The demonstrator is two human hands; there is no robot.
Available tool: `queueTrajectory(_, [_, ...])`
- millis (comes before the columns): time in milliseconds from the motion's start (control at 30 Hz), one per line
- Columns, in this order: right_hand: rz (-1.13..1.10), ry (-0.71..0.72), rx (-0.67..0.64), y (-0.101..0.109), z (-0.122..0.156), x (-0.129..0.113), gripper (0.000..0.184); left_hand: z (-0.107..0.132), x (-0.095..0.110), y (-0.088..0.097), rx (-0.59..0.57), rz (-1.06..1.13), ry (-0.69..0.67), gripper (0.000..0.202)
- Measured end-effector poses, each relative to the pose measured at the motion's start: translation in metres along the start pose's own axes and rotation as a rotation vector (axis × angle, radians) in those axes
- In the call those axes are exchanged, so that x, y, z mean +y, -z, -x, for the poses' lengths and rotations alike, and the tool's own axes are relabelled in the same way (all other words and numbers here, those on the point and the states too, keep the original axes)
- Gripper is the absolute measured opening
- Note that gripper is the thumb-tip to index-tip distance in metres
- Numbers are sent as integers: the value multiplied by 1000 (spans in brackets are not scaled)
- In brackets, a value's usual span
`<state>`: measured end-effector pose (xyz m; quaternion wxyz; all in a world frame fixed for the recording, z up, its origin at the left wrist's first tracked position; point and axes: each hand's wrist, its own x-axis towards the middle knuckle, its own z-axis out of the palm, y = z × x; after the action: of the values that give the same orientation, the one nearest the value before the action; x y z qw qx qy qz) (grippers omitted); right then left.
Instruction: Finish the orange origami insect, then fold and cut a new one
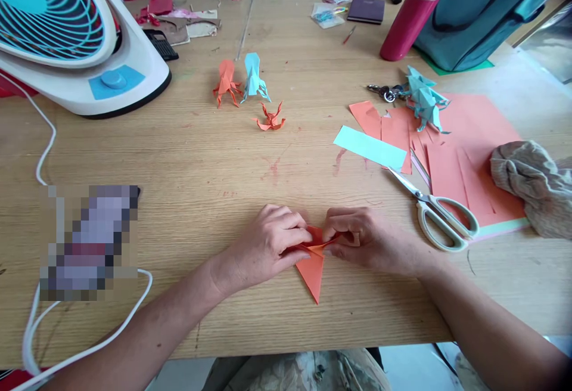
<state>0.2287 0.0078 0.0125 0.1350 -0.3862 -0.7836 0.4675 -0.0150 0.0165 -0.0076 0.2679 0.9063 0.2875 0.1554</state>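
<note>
A folded orange paper piece (312, 270) lies near the front edge of the wooden table (201, 164), its point toward me. My left hand (270, 241) pinches its upper left part with fingers closed. My right hand (361, 239) pinches the upper right flap, fingers pressed together. Both hands touch each other over the paper's top, which they partly hide.
Finished paper figures stand farther back: an orange one (226, 82), a light blue one (254, 77), a small orange one (270, 119) and a teal one (424, 98). Scissors (435, 211) lie on orange sheets (465, 158) at right. A fan (75, 39) stands at back left, with a white cable (80, 343).
</note>
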Motion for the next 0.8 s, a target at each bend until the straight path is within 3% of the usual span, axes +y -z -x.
queueTrajectory(467, [194,-68,34,6,5,4,15,-4,-3,4,30,7,120,12])
queueTrajectory(800, [298,-110,114,-3,1,-4,15,0,-1,-6,169,9,193,5])
